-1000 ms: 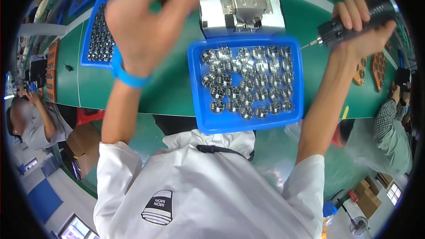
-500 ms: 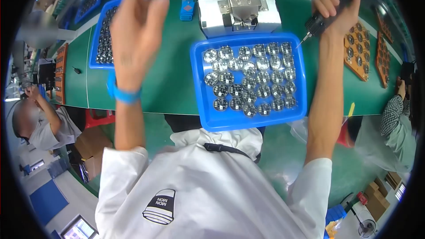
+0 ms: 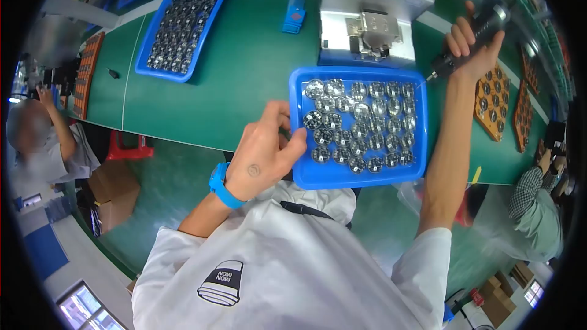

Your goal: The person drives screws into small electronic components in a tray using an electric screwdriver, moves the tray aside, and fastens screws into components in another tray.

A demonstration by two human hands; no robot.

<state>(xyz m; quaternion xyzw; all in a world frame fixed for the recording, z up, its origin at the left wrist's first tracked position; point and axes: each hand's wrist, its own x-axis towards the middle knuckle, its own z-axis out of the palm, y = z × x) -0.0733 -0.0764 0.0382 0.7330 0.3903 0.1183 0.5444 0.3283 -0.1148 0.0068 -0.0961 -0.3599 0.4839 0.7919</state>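
My right hand (image 3: 474,49) is wrapped round a black electric screwdriver (image 3: 489,24), its thin bit pointing down-left near the right rim of the blue tray (image 3: 356,179). In that tray lie rows of round, shiny clear parts with dark circuit boards (image 3: 361,128). At the tray's left side is my left hand (image 3: 263,146), thumb over the rim and fingers curled against its edge; the fingertips are partly hidden. The tray's front edge extends past the edge of the green table (image 3: 244,85).
Behind the tray stands a metal fixture (image 3: 376,33), with a small blue holder (image 3: 295,12) to its left. Another filled blue tray (image 3: 139,68) sits farther left. Orange boards with round parts (image 3: 492,101) lie right. People (image 3: 40,140) sit at both sides.
My left hand has come down from above the table's left part to the tray's left rim. My right hand still holds the screwdriver. The view has shifted, showing more of the left tray.
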